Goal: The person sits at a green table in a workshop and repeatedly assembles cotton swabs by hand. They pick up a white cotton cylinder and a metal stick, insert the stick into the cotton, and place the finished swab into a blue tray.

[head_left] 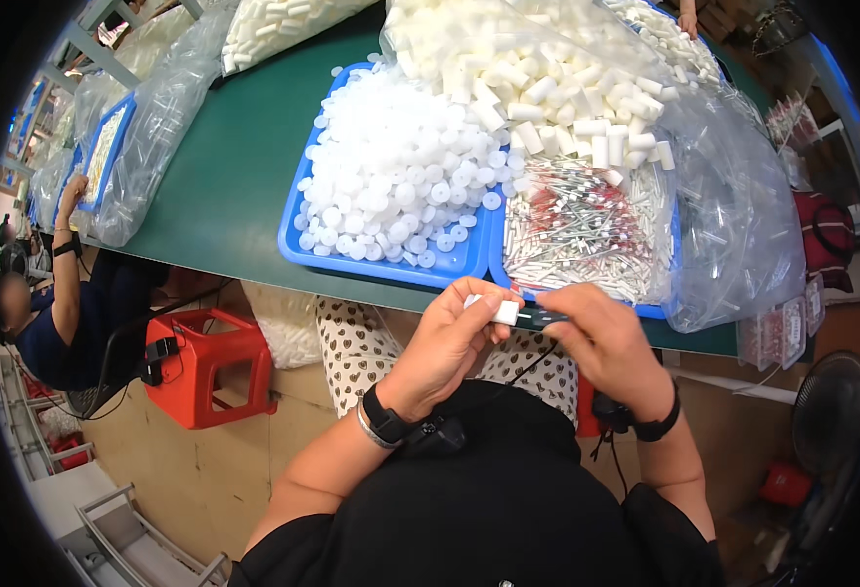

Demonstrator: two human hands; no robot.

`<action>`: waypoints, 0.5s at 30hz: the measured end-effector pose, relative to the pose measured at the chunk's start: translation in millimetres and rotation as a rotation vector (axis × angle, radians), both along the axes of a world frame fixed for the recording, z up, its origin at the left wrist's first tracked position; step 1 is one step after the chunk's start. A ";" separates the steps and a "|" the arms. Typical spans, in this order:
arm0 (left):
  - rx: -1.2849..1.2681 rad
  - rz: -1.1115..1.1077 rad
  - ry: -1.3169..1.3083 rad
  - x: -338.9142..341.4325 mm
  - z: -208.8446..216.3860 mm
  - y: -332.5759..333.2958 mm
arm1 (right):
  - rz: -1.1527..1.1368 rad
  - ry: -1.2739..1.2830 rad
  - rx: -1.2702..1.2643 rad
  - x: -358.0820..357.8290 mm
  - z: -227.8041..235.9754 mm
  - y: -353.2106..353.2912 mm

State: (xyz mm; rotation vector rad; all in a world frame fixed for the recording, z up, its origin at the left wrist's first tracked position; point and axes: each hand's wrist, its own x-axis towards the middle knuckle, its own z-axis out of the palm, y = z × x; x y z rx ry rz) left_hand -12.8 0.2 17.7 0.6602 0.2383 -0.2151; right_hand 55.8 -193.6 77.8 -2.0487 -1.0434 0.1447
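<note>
In front of my lap, at the table's near edge, my left hand [452, 338] is closed around a short white cylinder [505, 312]. My right hand [608, 340] pinches a small dark-handled tool [543, 318] whose thin tip points left at the end of that cylinder. The tip and the cylinder seem to meet; how deep it goes I cannot tell. Just beyond my hands, a blue tray [381, 266] bears a heap of translucent white discs [391, 166]. Beside it, another blue tray [651, 311] contains thin white sticks and red-and-silver pieces [586, 210].
Many cream-white cylinders [547, 98] spill from a clear bag behind the trays. Clear plastic [733, 215] drapes over the green table's [224, 186] right side. At the left sits another person [48, 323] near a red stool [205, 367]. A fan [831, 416] stands at the right.
</note>
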 end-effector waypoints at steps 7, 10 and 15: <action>-0.066 0.097 -0.015 -1.5 -6.6 -8.6 | -0.137 0.149 0.024 -26.7 -33.2 11.9; 0.036 0.133 -0.002 -3.7 -4.4 -13.5 | -0.201 0.254 0.140 -33.7 -49.5 17.5; 0.627 0.205 -0.222 -12.8 -11.8 -23.6 | -0.214 0.313 0.259 -33.5 -65.2 18.9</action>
